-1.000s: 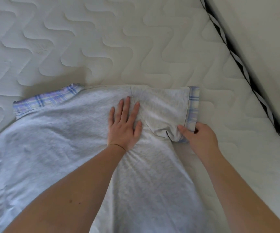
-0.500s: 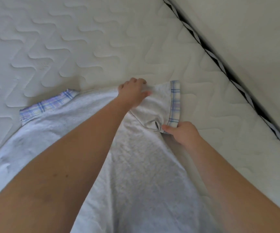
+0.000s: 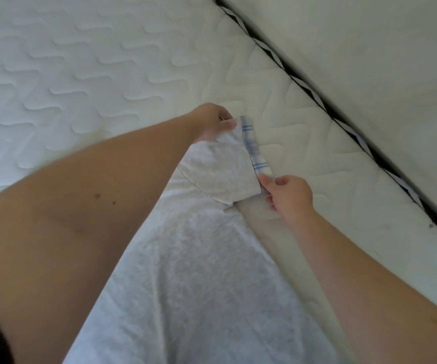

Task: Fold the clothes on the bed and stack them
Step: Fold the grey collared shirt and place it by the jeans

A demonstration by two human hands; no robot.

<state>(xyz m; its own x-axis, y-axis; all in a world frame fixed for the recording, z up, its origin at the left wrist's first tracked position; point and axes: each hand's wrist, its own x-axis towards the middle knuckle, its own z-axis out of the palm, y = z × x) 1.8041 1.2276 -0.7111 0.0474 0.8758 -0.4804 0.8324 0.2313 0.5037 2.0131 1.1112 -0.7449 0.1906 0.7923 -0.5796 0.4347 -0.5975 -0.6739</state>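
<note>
Light: soft, even daylight, bright but not harsh; its source can't be told.
Tone: pale and washed out, the mattress (image 3: 86, 74) near white with a faint blue cast toward 9 o'clock.
Shadows: a soft one on the mattress under the sleeve (image 3: 220, 169) and the right hand (image 3: 291, 197); the left arm (image 3: 81, 214) is darker on its near side.
Glare: mild bleaching on the quilting around 12 o'clock.
Blur: motion smear overall, strongest on the plaid cuff (image 3: 254, 145) and the left hand (image 3: 212, 120).
Distortion: the black seam (image 3: 343, 122) bends a little toward 4 o'clock.
Out of focus: a dark blob in the corner at 7 o'clock.
</note>
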